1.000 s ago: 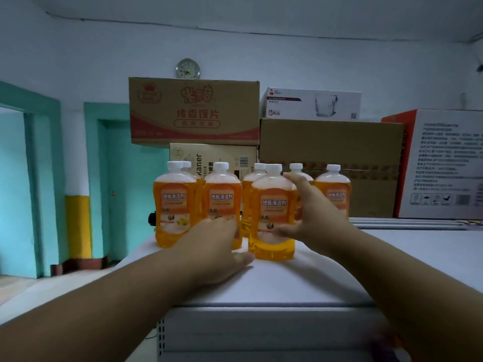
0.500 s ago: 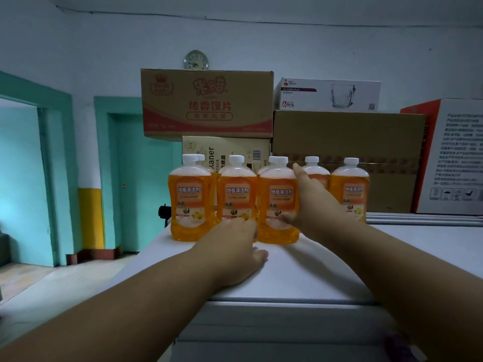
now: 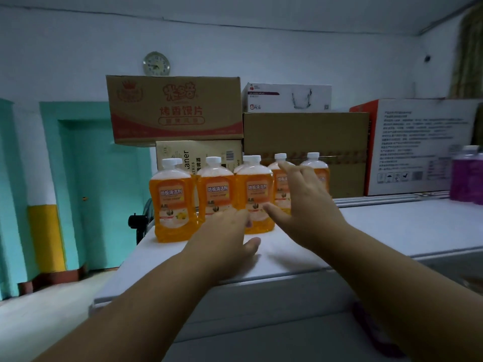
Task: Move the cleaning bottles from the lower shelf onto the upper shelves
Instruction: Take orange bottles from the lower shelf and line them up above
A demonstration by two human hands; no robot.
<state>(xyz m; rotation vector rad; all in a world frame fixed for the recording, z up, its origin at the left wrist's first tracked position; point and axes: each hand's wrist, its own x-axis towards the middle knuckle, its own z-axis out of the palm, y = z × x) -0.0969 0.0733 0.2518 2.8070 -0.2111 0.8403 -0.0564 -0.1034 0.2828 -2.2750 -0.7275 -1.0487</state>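
Observation:
Several orange cleaning bottles with white caps stand in a tight group at the left end of the white upper shelf (image 3: 379,231). The front row reads left bottle (image 3: 173,202), middle bottle (image 3: 215,194) and right bottle (image 3: 257,197); more stand behind. My left hand (image 3: 224,241) lies flat on the shelf, its fingertips at the foot of the front bottles. My right hand (image 3: 305,205) hovers with spread, straight fingers just right of the right front bottle, holding nothing.
Cardboard boxes (image 3: 175,108) and a brown carton (image 3: 305,142) are stacked behind the bottles; a white and red box (image 3: 418,145) stands at the right. A purple bottle (image 3: 467,173) is at the far right edge. A teal door (image 3: 104,184) is beyond the shelf's left end.
My right hand has let go of the right front bottle and drawn back with fingers spread. That bottle now stands in line with the others. The view has shifted right.

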